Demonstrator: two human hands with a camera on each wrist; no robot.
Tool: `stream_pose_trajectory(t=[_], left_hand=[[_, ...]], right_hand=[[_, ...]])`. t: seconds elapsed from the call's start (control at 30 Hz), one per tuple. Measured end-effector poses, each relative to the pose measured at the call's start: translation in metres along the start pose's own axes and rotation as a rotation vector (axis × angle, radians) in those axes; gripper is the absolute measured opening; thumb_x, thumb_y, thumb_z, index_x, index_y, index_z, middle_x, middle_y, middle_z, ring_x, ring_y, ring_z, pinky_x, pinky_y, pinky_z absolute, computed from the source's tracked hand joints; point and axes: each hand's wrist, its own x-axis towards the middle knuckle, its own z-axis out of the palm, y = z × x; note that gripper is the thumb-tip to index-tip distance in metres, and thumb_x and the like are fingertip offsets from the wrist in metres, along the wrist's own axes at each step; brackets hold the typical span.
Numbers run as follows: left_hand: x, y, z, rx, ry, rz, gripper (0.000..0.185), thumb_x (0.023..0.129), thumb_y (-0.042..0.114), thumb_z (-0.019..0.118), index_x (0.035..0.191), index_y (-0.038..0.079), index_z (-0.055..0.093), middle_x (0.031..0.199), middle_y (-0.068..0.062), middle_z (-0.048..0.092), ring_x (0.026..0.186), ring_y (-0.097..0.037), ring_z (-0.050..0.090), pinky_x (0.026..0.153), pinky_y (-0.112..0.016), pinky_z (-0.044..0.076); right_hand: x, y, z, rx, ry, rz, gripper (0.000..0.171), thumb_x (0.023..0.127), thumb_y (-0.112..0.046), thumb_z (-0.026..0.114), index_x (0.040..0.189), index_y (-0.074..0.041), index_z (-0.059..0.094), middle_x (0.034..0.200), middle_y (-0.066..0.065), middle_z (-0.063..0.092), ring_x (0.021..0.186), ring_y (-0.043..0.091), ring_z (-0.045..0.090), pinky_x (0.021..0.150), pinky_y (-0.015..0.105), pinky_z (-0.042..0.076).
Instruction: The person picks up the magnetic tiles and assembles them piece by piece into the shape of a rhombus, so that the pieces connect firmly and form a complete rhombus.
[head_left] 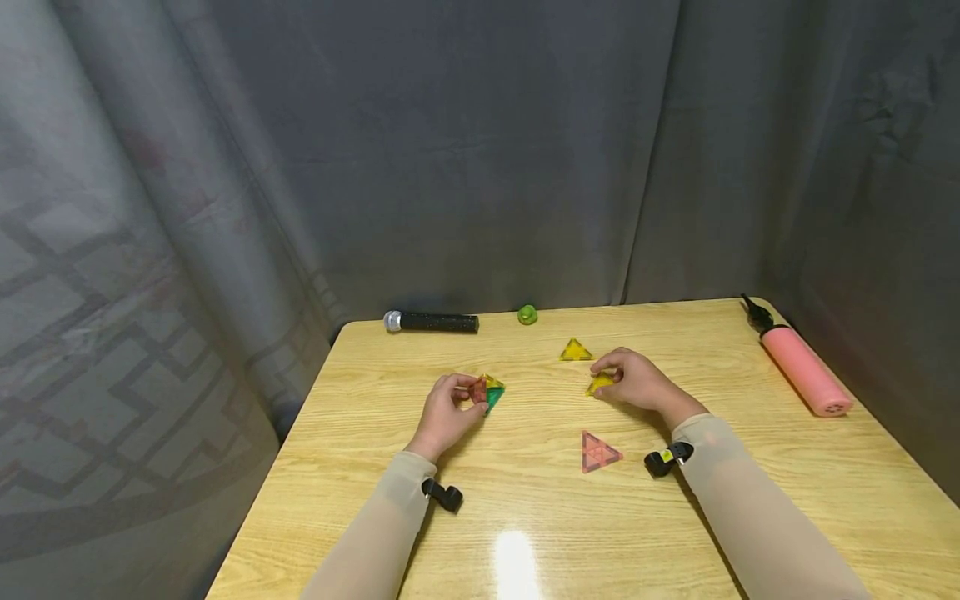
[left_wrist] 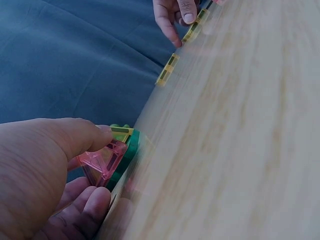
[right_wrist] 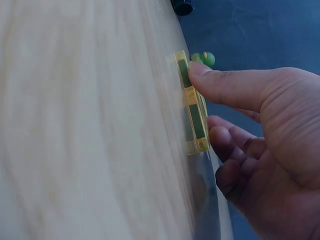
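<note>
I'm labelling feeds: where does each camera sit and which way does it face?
Head: on the head, facing forward and down over the table; sleeves, left grip, right grip show.
Left wrist: on that wrist, facing clustered tiles; left grip near, right grip beyond.
Right wrist: on that wrist, facing a yellow tile; right grip near.
Head and left wrist share both grips.

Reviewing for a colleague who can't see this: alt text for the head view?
A person's left hand holds a red, yellow and green tile cluster at a wooden table; the right hand grips a yellow triangle. Another yellow triangle and a pink triangle lie nearby; behind are a microphone and green object, with a pink pump at right.
</note>
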Motion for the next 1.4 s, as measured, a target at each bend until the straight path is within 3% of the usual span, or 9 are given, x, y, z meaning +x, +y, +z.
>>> stream_pose_trajectory(t=[0.23,0.47,0.63,1.0,1.2,1.4], left_hand=[[0.001,-0.001,0.000,-0.004,-0.003,-0.018,0.041,0.079,0.025,0.081,0.114,0.017,0.062,0.110,-0.002,0.056,0.095,-0.018,0.061,0.084,-0.034,0.050],[0.001,-0.001,0.000,-0.018,-0.003,-0.023,0.041,0.080,0.025,0.081,0.115,0.017,0.062,0.111,-0.003,0.056,0.096,-0.021,0.060,0.084,-0.035,0.050],[0.000,0.000,-0.001,-0.029,-0.004,-0.023,0.040,0.081,0.026,0.080,0.116,0.017,0.062,0.112,-0.002,0.055,0.097,-0.020,0.060,0.086,-0.037,0.050],[-0.001,0.002,-0.001,-0.025,0.011,-0.021,0.042,0.080,0.025,0.080,0.117,0.015,0.062,0.112,-0.006,0.056,0.096,-0.022,0.060,0.082,-0.038,0.050],[0.001,0.004,-0.001,0.006,0.042,0.020,0.045,0.081,0.025,0.079,0.120,0.011,0.062,0.111,-0.009,0.055,0.096,-0.025,0.060,0.080,-0.042,0.050],[0.001,0.008,-0.002,0.025,0.067,0.036,0.044,0.083,0.028,0.078,0.122,0.016,0.061,0.119,-0.011,0.055,0.101,-0.027,0.056,0.079,-0.043,0.050]], right_hand=[[0.000,0.016,-0.004,0.043,0.029,0.039,0.044,0.074,-0.022,0.086,0.113,-0.012,0.070,0.112,0.008,0.058,0.077,0.023,0.048,0.064,0.033,0.045],[-0.001,0.018,-0.004,0.067,0.028,0.014,0.046,0.076,-0.019,0.084,0.119,-0.012,0.068,0.112,0.006,0.058,0.075,0.024,0.048,0.064,0.034,0.045],[-0.001,0.020,-0.004,0.073,0.036,0.010,0.042,0.076,-0.018,0.084,0.115,-0.013,0.069,0.110,0.004,0.059,0.076,0.024,0.047,0.064,0.033,0.044],[-0.002,0.021,-0.005,0.116,0.082,0.032,0.045,0.073,-0.014,0.086,0.114,-0.010,0.067,0.110,0.007,0.055,0.095,0.026,0.051,0.084,0.041,0.043],[-0.003,0.021,-0.008,0.127,0.122,0.033,0.052,0.074,-0.011,0.085,0.121,-0.009,0.064,0.108,0.012,0.056,0.089,0.027,0.049,0.074,0.038,0.042],[0.000,0.025,-0.010,0.144,0.131,0.045,0.058,0.077,-0.013,0.083,0.129,-0.008,0.058,0.102,0.013,0.055,0.083,0.026,0.049,0.070,0.033,0.044]])
